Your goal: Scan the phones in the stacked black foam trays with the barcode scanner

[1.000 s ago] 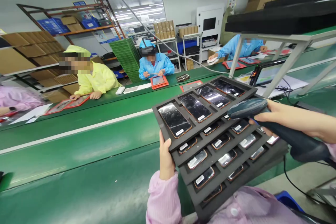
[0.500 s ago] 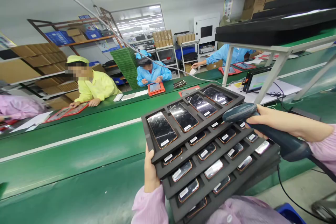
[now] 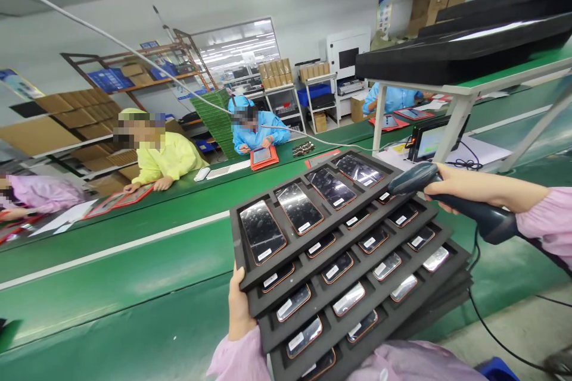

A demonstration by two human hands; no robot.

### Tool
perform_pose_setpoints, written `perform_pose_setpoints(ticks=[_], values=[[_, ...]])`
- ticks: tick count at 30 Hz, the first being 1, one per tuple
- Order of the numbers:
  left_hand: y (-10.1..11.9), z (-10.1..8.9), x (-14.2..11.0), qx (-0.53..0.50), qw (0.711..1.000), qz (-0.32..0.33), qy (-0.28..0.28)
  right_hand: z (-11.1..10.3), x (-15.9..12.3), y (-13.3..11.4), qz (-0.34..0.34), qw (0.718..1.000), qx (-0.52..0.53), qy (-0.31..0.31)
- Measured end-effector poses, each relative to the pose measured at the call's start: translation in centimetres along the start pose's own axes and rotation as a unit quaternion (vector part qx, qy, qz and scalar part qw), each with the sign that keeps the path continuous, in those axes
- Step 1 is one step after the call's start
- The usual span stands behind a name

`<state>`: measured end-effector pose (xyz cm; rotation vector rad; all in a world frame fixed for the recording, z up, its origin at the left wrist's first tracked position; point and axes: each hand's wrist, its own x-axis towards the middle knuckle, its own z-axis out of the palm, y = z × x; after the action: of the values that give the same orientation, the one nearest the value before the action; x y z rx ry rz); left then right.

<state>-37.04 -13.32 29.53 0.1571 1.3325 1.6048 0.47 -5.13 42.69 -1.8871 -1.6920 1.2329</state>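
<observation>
A fanned stack of black foam trays (image 3: pixel 286 281) tilts in front of me, each tray carrying several phones. On the top tray lie dark phones (image 3: pixel 263 232) with small white labels at their lower ends. My left hand (image 3: pixel 240 303) grips the stack's left edge, thumb on top and fingers hidden beneath. In my right hand (image 3: pixel 453 187) is a dark handheld barcode scanner (image 3: pixel 476 207), fingers wrapped round its handle. The scanner's head hangs over the top tray's right end, close to the labels. Whether it touches the tray I cannot tell.
A green workbench (image 3: pixel 134 271) runs across. At right, a raised stand holds large black trays (image 3: pixel 447 65), with a small monitor (image 3: pixel 431 140) below. Across the bench sit co-workers, one in yellow (image 3: pixel 172 155) and one in blue (image 3: pixel 263 128). The scanner's cable (image 3: pixel 496 339) trails down right.
The tray stack has shifted slightly left in view, my left hand with it. The scanner has moved slightly up. Both hands keep their holds.
</observation>
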Motion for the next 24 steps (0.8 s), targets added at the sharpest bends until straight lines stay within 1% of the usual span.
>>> perform_pose_setpoints(ticks=[3,6,9,11,13,17,20,22,24], values=[[0.2,0.1,-0.1,-0.024,1.000,-0.015,0.002,-0.4,0.2,0.6,-0.011,1.000,-0.002,-0.005],[0.3,0.1,0.0,-0.036,0.999,-0.015,0.013,-0.5,0.5,2.3,-0.009,0.999,-0.018,-0.032],[0.3,0.2,0.0,-0.036,0.999,-0.015,0.022,-0.3,0.4,4.1,0.028,0.997,-0.044,-0.062],[0.3,0.2,0.1,-0.031,0.999,-0.014,0.021,-0.1,0.0,4.8,0.052,0.995,-0.057,-0.057],[0.3,0.1,0.2,-0.027,0.999,-0.011,0.016,0.1,-0.6,5.0,0.050,0.996,-0.061,-0.036],[0.2,-0.2,0.3,-0.020,1.000,-0.002,0.001,0.3,-1.8,4.6,0.030,0.999,-0.034,0.002],[0.2,-0.2,0.3,-0.005,1.000,-0.005,0.005,1.1,-2.2,4.4,0.031,0.999,0.006,0.015],[0.1,-0.2,0.3,0.002,1.000,-0.010,0.015,2.4,-2.4,4.3,0.031,0.999,0.040,-0.004],[0.0,-0.2,0.3,0.003,1.000,-0.009,0.016,4.0,-2.7,4.0,0.033,0.997,0.062,-0.045]])
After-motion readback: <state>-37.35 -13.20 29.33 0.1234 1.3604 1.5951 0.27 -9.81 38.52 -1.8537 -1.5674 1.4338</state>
